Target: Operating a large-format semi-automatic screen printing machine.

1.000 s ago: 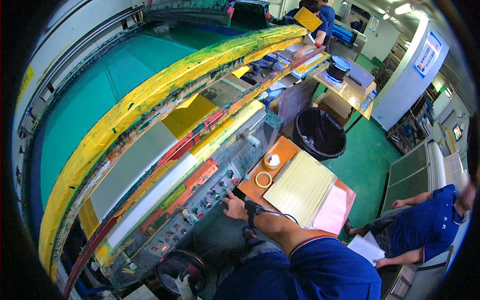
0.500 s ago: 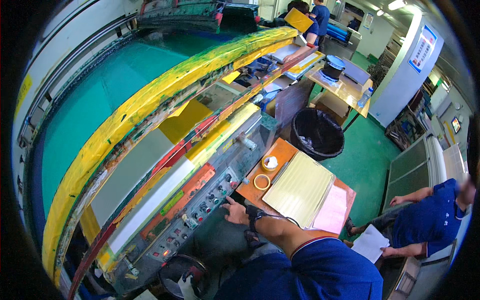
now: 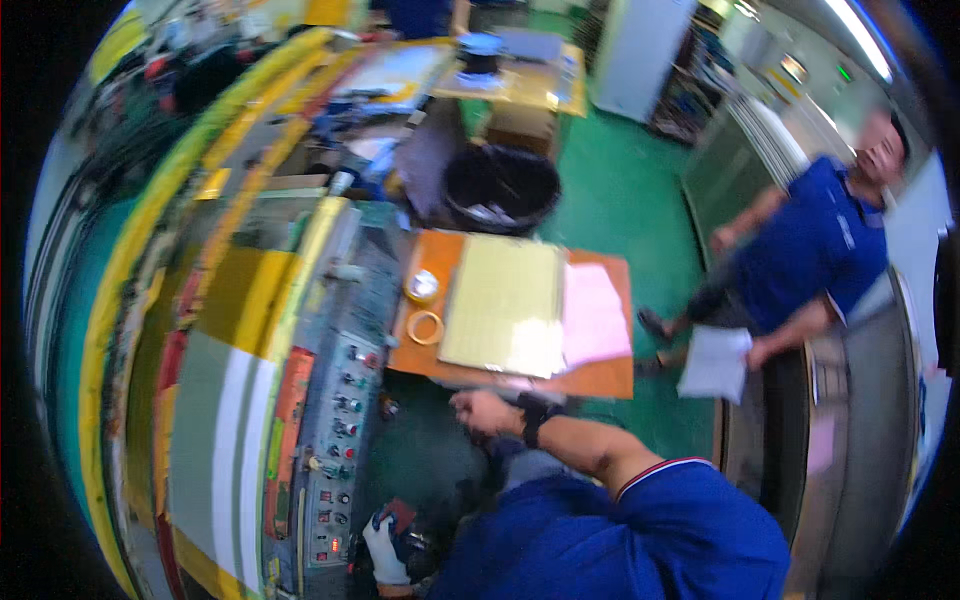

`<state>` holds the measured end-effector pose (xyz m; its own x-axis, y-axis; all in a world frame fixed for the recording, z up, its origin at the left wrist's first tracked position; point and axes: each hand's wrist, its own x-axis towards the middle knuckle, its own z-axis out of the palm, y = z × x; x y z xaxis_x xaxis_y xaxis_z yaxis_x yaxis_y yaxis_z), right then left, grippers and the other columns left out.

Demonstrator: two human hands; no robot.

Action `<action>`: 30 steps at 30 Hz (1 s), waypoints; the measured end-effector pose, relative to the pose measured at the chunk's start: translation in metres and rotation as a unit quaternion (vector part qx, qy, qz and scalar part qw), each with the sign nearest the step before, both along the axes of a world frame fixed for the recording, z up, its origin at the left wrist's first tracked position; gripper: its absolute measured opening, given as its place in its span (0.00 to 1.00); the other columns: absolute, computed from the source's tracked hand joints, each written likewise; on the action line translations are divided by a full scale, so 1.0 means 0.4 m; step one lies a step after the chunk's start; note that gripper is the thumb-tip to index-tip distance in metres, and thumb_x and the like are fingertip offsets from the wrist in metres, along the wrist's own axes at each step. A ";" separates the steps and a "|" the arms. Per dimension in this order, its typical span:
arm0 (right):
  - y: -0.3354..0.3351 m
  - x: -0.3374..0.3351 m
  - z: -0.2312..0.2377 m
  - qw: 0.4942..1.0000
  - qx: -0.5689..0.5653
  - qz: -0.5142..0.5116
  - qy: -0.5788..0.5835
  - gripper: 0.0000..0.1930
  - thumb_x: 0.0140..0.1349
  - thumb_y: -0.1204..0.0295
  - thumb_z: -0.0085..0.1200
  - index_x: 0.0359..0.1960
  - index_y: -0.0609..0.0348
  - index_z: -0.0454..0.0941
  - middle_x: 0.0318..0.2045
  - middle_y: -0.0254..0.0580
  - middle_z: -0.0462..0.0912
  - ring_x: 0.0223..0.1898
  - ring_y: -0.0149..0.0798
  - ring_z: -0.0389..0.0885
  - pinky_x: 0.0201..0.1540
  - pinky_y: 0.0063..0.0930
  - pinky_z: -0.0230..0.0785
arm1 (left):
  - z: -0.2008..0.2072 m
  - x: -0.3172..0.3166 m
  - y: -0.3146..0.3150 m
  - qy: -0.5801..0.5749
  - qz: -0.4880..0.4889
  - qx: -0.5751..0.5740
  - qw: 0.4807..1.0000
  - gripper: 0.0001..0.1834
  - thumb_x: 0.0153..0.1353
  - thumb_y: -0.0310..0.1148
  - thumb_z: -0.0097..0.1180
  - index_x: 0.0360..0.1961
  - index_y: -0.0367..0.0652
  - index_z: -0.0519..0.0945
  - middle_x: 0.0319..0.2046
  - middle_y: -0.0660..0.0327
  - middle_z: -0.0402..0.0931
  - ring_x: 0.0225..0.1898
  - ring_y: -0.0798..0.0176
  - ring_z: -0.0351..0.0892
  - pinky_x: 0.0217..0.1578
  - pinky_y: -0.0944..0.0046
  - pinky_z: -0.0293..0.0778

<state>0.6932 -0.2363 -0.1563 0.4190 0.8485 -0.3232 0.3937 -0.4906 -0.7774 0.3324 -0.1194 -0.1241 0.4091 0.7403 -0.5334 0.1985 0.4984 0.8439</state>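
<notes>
My right hand, bare with a dark band at the wrist, hovers by the near edge of the orange table. Its fingers are loosely bent and apart, with nothing visible in them. Low in the picture is my left hand in a white glove, its fingers closed around something small, dark and reddish that blur hides. Beside it runs the press's control panel, with rows of knobs and buttons. On the table lie a stack of pale yellow sheets, pink paper and two tape rolls.
A black-lined bin stands beyond the table. At the right a co-worker in a blue shirt holds white paper. The press's yellow-edged frame fills the left. Farther back, a side table carries a dark tub.
The view has swung to the right. My right hand has drawn back from the control panel's knobs toward the table edge. My gloved left hand shows more fully, and the co-worker's head has turned.
</notes>
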 end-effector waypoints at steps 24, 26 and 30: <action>-1.353 -0.252 -0.165 0.662 -0.128 -0.623 0.396 0.39 0.61 0.40 0.53 0.65 0.54 0.66 0.58 0.44 0.74 0.46 0.38 0.74 0.49 0.38 0.70 | 0.083 0.440 -0.358 0.107 -0.280 0.005 0.954 0.15 0.58 0.26 0.52 0.45 0.30 0.80 0.37 0.61 0.80 0.38 0.68 0.78 0.43 0.66 0.75; -1.278 -0.026 -0.266 0.723 -0.021 -0.601 0.340 0.32 0.64 0.47 0.54 0.61 0.57 0.71 0.51 0.41 0.78 0.41 0.33 0.76 0.42 0.30 0.71 | 0.146 0.573 -0.448 0.078 -0.290 -0.030 0.953 0.15 0.59 0.27 0.53 0.45 0.31 0.80 0.38 0.60 0.80 0.36 0.67 0.79 0.39 0.67 0.76; -0.980 0.349 -0.115 0.778 0.177 -0.530 0.287 0.26 0.68 0.55 0.52 0.59 0.61 0.70 0.49 0.43 0.79 0.44 0.34 0.79 0.42 0.28 0.73 | 0.131 0.701 -0.534 0.110 -0.311 0.023 0.944 0.14 0.61 0.26 0.53 0.47 0.32 0.80 0.37 0.60 0.81 0.37 0.67 0.80 0.38 0.67 0.78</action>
<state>0.8330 -0.6282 -0.2023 0.8171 0.2029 -0.5397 -0.5479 -0.0180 -0.8363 0.6128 -0.3332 -0.0719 0.6554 0.4189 -0.6285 0.6127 0.1916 0.7667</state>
